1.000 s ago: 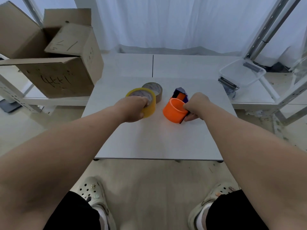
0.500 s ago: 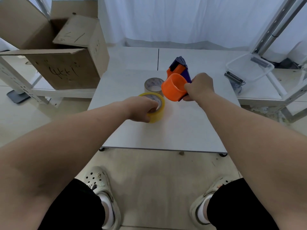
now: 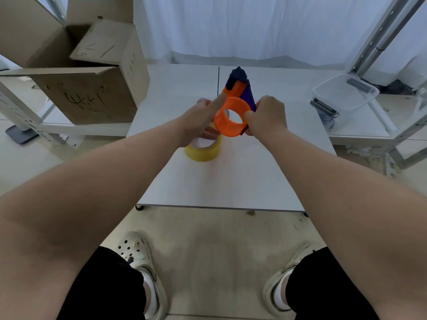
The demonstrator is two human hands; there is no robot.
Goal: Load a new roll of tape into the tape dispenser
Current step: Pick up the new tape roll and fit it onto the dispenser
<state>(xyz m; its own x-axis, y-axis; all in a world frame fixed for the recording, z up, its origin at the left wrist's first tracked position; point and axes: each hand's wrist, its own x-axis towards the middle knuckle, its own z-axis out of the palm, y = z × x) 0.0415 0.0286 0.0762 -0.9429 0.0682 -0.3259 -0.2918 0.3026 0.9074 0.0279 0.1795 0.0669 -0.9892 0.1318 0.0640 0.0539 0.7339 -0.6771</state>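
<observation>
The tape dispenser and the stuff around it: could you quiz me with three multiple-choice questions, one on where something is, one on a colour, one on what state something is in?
1. Where is the yellow tape roll?
A. Lying on the table
B. Inside the cardboard box
C. On the floor

2. What colour is the dispenser's round hub?
A. Green
B. Orange
C. White

3. What state is the tape dispenser in?
A. Lying untouched on the table
B. Packed in the clear plastic tub
C. Held up off the table, hub empty

Answers:
1 A: the roll rests flat on the white table, under the left hand.
2 B: the ring is bright orange beside a purple body.
3 C: the right hand holds it in its grip, and you can see straight through the ring.
</observation>
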